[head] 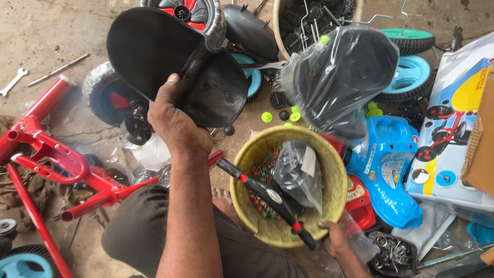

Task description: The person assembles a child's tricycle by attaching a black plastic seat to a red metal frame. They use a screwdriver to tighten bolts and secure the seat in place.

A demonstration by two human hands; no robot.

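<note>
Two bare hands working over a cluttered concrete floor. Left hand point(172, 121) gripping, fingers wrapped tight, the stem of a black plastic mudguard point(170, 62), raising it above a black wheel with red hub point(110, 98). Right hand point(334, 238) closing around the lower end of a black handlebar grip with red trim point(265, 194), slanting it across the rim of a yellow-green woven basket point(247, 154); fingers curled about it, tips mostly hidden. Holding small coloured caps and a grey plastic bag point(298, 172) inside that basket. Hanging just above the basket, a clear bag with a black seat part point(342, 77). Lying at far left, a red tricycle frame point(51, 154), with a spanner point(13, 82) near the top edge. Resting to the right, a blue plastic body shell point(386, 170), beside a printed cardboard box point(453, 123). Stacking up behind, blue and green wheels point(411, 67).
</note>
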